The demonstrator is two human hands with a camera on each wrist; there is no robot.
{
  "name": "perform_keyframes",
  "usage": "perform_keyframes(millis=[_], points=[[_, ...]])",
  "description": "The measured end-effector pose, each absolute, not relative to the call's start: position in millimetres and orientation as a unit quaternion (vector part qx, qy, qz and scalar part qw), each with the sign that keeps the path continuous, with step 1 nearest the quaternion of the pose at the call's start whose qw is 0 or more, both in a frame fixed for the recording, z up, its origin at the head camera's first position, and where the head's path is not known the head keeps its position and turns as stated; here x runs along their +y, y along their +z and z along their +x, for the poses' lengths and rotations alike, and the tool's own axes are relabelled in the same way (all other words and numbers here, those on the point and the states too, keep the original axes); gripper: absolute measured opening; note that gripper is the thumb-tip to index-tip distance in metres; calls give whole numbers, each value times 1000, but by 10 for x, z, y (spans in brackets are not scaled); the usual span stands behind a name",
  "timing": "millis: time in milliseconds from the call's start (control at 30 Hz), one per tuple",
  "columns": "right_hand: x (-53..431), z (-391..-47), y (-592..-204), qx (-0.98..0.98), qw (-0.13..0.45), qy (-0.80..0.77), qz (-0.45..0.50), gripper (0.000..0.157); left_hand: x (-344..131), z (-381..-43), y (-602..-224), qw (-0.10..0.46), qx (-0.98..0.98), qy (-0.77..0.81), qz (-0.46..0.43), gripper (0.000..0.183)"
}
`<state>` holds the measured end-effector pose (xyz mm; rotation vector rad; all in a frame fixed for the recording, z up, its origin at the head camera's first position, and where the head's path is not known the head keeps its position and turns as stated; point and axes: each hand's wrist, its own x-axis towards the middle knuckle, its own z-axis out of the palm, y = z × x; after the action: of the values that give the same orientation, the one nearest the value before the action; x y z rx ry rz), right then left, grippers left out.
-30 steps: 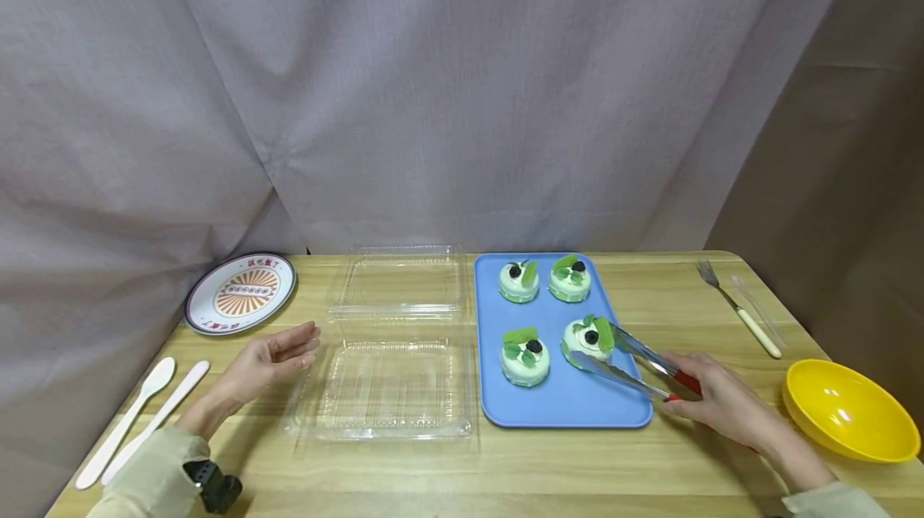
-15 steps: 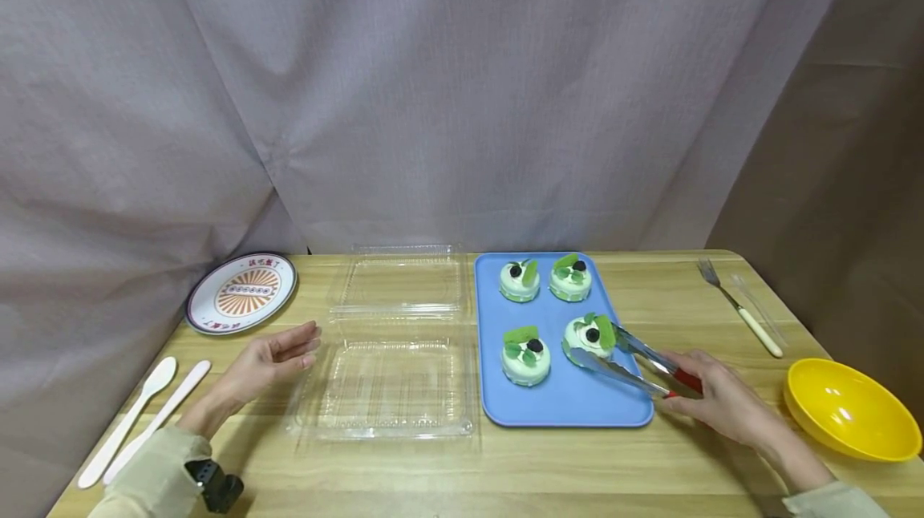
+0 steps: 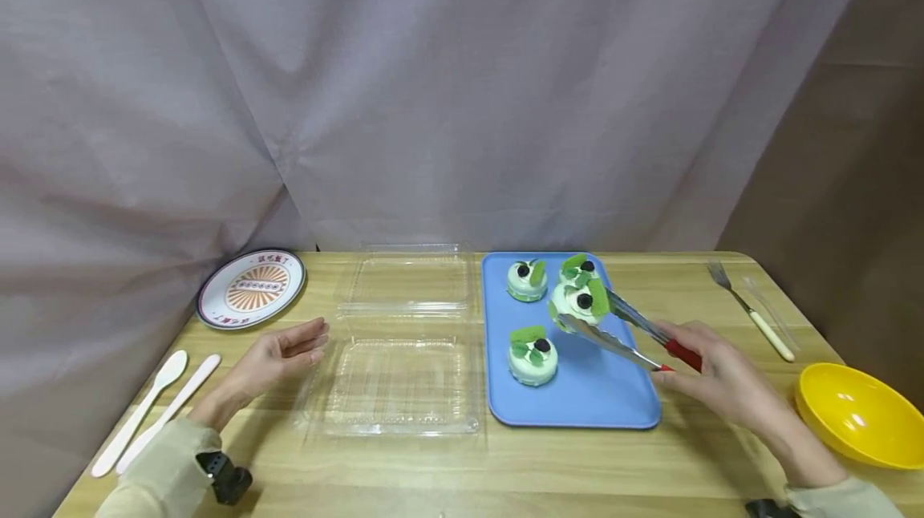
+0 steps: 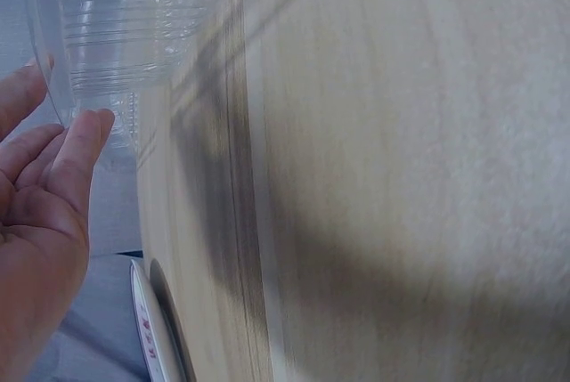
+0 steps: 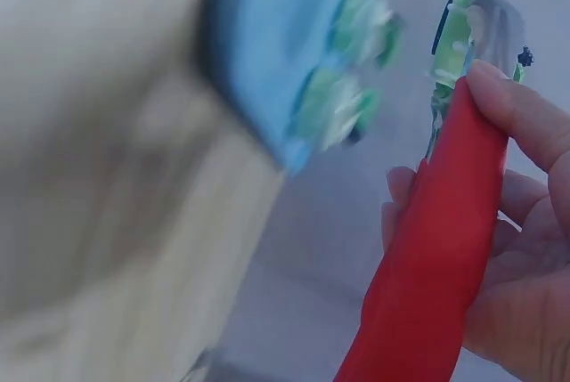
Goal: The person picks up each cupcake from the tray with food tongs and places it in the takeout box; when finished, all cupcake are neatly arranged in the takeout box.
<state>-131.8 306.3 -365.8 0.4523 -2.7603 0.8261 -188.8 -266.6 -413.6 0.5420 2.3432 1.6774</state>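
My right hand (image 3: 722, 374) grips red-handled metal tongs (image 3: 626, 348), whose tips hold a small green cake (image 3: 577, 305) with a dark berry and green slice on top. That cake hangs above the blue tray (image 3: 599, 402), overlapping the rear right cake (image 3: 580, 268). Two more cakes stand on the tray, one at the rear left (image 3: 527, 281) and one at the front left (image 3: 532, 359). On the other side, my left hand (image 3: 270, 366) has its fingers extended at the left edge of a clear plastic box (image 3: 397, 382) with its lid (image 3: 411, 281) folded back.
A patterned plate (image 3: 251, 289) lies at the back left, with a white spoon (image 3: 140, 414) and another slim white utensil (image 3: 169, 414) in front of it. To the right are a fork (image 3: 754, 313), a clear slender item (image 3: 771, 313) and a yellow bowl (image 3: 862, 414).
The tongs have lifted the front right cake off the tray, moving it up and toward the rear cakes. My left hand stays by the box; the head view has shifted slightly.
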Motion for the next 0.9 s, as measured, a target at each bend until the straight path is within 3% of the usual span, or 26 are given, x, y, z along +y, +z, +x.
perform_keyframes(millis=[167, 533, 900], points=[[2640, -1368, -3489, -925, 112, 302, 199, 63, -2603, -1951, -4164, 108, 792, 568, 195, 65], [1420, -1534, -3483, -897, 6, 318, 308, 60, -2624, -1976, -4187, 107, 802, 559, 183, 64], [731, -1595, -3580, -905, -27, 234, 356, 61, -2678, -1937, -4185, 103, 804, 557, 179, 63]])
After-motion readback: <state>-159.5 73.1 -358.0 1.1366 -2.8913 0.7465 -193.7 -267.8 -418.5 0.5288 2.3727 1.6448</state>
